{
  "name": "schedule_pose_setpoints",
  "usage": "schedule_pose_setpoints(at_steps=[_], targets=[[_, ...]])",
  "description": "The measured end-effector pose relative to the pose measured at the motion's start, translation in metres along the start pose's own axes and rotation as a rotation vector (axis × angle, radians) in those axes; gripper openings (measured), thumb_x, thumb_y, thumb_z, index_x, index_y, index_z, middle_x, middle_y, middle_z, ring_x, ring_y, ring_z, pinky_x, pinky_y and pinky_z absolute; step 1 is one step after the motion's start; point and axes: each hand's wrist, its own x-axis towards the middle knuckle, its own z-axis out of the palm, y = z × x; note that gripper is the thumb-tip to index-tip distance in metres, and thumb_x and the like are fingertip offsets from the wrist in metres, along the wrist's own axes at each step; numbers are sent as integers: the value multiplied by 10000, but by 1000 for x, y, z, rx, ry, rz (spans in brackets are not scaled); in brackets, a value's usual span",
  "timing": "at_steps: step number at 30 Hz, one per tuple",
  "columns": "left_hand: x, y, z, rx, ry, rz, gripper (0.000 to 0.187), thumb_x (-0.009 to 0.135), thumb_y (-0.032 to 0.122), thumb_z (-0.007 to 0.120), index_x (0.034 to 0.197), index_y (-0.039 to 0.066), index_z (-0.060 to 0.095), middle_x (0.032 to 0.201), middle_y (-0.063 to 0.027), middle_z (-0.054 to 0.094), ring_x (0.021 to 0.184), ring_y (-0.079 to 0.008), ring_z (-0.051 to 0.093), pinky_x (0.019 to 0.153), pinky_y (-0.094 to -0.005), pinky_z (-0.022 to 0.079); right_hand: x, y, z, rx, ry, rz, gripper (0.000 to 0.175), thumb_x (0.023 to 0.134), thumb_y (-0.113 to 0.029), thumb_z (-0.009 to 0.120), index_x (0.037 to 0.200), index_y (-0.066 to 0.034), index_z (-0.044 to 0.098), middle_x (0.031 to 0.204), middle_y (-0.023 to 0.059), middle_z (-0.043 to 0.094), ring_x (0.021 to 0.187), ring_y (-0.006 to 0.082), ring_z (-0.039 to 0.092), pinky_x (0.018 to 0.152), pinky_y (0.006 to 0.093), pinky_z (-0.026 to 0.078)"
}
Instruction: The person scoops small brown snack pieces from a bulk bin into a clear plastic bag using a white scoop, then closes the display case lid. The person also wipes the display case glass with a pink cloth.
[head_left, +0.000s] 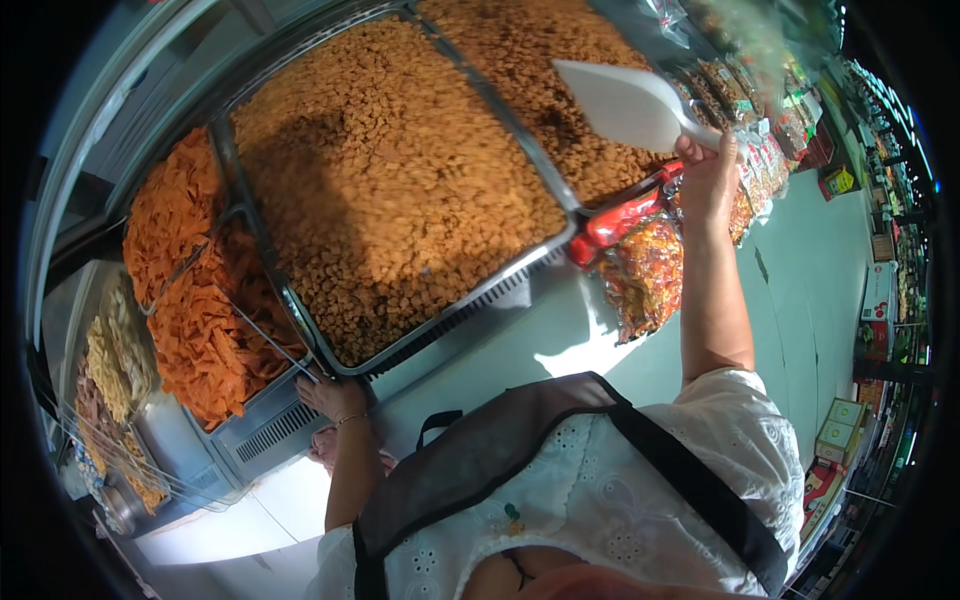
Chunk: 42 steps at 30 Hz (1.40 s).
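Note:
My right hand (706, 184) grips the handle of a white plastic scoop (630, 105), raised with its blade over the far right tray of brown crumbly snack pieces (517, 75). No food shows on the blade. My left hand (330, 397) is at the near left corner of the middle metal tray (480, 291), which is heaped with golden-brown crumbly pieces (405, 165). A thin metal rod (270, 337) runs from the orange strips (199, 356) to my left fingers. Whether they hold it or just touch it cannot be told.
Clear bags of snacks with red tops (641, 277) lie beside the right tray. More packets (720, 90) line the far right. Other foods fill containers (112, 360) at the left. A pink cloth (326, 446) lies below my left wrist. Cartons (840, 427) stand along the right.

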Motion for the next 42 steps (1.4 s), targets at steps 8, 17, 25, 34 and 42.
schedule_pose_setpoints(at_steps=[8,17,25,34,42], targets=[[-1,-9,12,8,76,72,625,846,271,645,1402,30,492,1406,-314,399,1341,-481,343,1143,-542,253,94,79,23,-325,-68,-310,299,1027,-315,605,1158,-60,518,1081,89,620,992,252,668,1006,420,485],[-2,-17,18,-13,141,141,695,822,329,693,1399,9,474,1454,-338,385,1371,-499,331,1152,-573,244,104,168,-68,-1376,-380,-421,572,839,-131,667,1388,-104,505,1293,203,467,1200,428,503,1039,461,438],[-2,7,-7,5,46,63,666,851,371,641,1396,11,510,1430,-308,428,1370,-457,348,1170,-555,208,23,81,-89,-1249,-374,-134,578,838,7,586,1405,-70,509,1282,175,400,1151,358,499,1018,393,440],[-10,15,-7,24,3,-50,613,946,341,545,1491,77,450,1623,-266,233,1529,-405,164,1196,-628,124,-67,-2,-78,-1331,-670,-132,300,929,-156,578,1209,-61,629,1281,176,593,1243,368,537,1076,447,411],[-38,23,6,160,70,-154,618,969,384,544,1512,114,421,1623,-160,290,1510,-338,238,1175,-585,211,-9,76,-45,-1522,-998,-300,259,947,-248,600,1151,-92,637,1410,109,523,1288,334,481,1079,470,391]])
